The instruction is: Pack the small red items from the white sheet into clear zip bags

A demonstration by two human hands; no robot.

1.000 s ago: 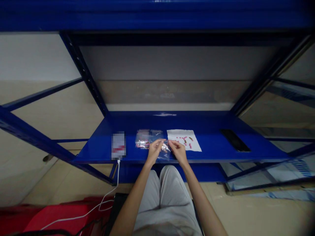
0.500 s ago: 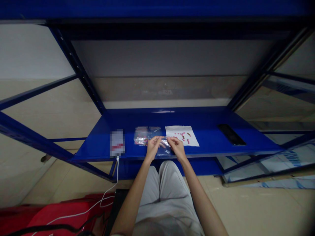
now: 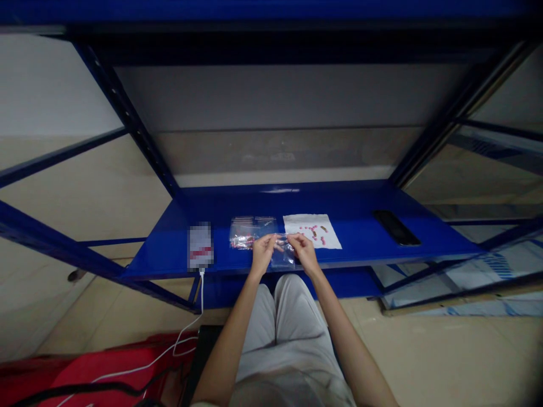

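Note:
Between my hands, near the shelf's front edge, a clear plastic zip bag [image 3: 283, 259] hangs with its top edge pinched at both ends. My left hand [image 3: 264, 249] grips the left end of that edge, and my right hand [image 3: 301, 247] grips the right end. Just beyond my right hand, a white paper sheet [image 3: 333, 237] carries several small pink pieces [image 3: 322, 241] and a few brownish ones. Left of and behind my left hand lie more clear bags [image 3: 243, 226], some with pink pieces inside. Whether the held bag's mouth is open is too small to tell.
The blue shelf [image 3: 360, 257] has upright posts at both sides and another shelf overhead. A dark phone [image 3: 396, 228] lies to the right. On the left, a blurred-out white device [image 3: 199, 246] has a white cable [image 3: 202, 299] running down past a red stool [image 3: 102, 373].
The view has shifted slightly. Both hands stay on the bag's top edge, with only slight finger movement. The sheet, pink pieces and other bags look unchanged.

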